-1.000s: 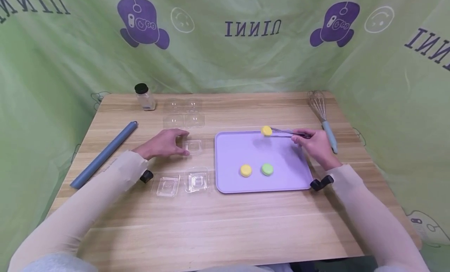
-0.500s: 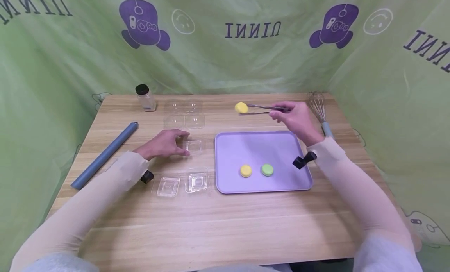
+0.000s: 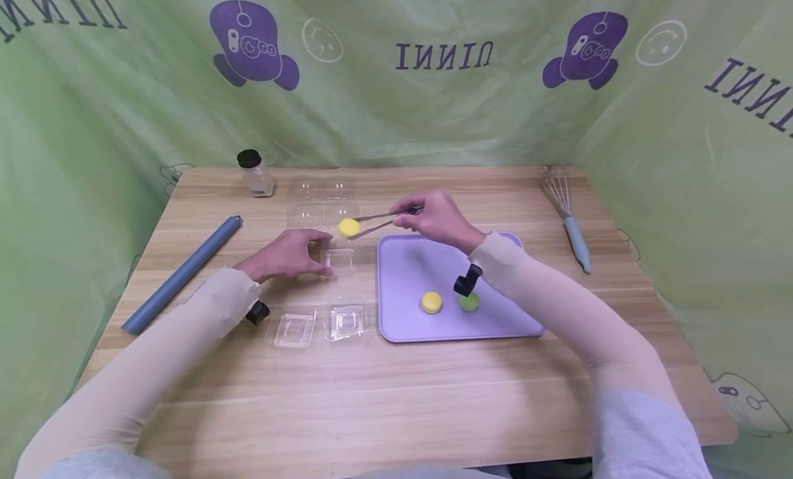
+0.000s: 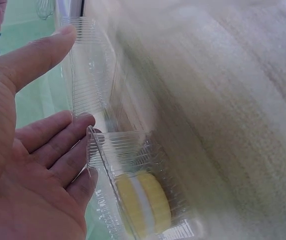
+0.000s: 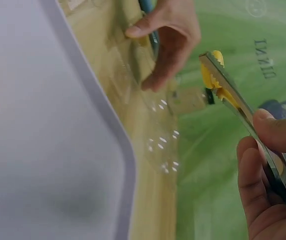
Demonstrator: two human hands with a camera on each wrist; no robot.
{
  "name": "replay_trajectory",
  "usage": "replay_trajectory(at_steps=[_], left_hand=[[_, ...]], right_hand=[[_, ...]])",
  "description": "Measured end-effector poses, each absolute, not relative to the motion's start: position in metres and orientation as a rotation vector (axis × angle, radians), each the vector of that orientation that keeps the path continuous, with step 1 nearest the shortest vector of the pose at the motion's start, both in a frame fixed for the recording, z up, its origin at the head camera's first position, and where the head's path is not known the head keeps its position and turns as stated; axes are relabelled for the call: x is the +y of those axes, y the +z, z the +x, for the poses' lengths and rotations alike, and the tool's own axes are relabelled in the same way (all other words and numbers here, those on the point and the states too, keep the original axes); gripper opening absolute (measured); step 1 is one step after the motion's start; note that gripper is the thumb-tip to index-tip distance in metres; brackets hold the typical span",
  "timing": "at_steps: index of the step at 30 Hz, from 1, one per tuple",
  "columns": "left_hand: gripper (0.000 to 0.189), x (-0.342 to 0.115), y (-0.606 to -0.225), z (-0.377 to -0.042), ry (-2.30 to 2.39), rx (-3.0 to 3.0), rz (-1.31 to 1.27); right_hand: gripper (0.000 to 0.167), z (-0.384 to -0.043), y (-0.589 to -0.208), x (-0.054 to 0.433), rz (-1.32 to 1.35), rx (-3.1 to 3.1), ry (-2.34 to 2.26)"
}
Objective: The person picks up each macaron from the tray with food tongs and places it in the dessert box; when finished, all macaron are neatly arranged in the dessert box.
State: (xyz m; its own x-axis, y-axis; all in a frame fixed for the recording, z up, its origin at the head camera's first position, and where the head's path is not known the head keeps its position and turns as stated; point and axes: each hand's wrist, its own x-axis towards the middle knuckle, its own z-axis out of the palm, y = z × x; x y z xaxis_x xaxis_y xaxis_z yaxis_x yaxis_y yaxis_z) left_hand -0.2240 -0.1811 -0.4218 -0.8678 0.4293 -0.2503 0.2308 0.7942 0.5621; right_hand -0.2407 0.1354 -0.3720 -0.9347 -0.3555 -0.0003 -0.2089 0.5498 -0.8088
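My right hand point(image 3: 436, 219) grips metal tongs point(image 3: 382, 224), seen with toothed tips in the right wrist view. Between the tips is a yellow macaron point(image 3: 349, 228), raised above the table near the left hand. My left hand point(image 3: 290, 253) spreads thumb and fingers around a clear hinged plastic box point(image 3: 339, 260), fingertips right at its edges. In the left wrist view another yellow macaron point(image 4: 143, 204) with white filling lies in that box; the hand hides it from the head view. On the purple tray point(image 3: 461, 331) sit a yellow macaron point(image 3: 431, 302) and a green macaron point(image 3: 469, 301), partly behind the wrist camera.
Two more clear boxes point(image 3: 347, 321) stand in front of the left hand. Farther back is a clear compartmented piece point(image 3: 323, 200). A black-lidded jar point(image 3: 255, 173) and blue rolling pin point(image 3: 182, 276) are at left, a whisk point(image 3: 576, 241) at right.
My right hand has carried the tongs and the yellow macaron leftward from above the tray, up over its back edge, then lower beside the left hand. The left hand has stayed put.
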Motion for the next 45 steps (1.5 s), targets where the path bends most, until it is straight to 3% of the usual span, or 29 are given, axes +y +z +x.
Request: replay_trajectory(at_steps=[6,18,45], left_hand=[[0.091,-0.183,-0.423,-0.224,0.771,2.614,0.506],[0.088,-0.182,-0.423,-0.224,0.771,2.626,0.526],[0.088,-0.182,-0.424,-0.225,0.752,2.628,0.516]], right_hand=[[0.02,-0.246,-0.389,0.111,-0.65,2.659,-1.179],[0.018,-0.249,-0.407,0.09,-0.74,2.719,-0.971],[0.022,-0.25,-0.415,0.094,-0.68,2.725,-0.936]])
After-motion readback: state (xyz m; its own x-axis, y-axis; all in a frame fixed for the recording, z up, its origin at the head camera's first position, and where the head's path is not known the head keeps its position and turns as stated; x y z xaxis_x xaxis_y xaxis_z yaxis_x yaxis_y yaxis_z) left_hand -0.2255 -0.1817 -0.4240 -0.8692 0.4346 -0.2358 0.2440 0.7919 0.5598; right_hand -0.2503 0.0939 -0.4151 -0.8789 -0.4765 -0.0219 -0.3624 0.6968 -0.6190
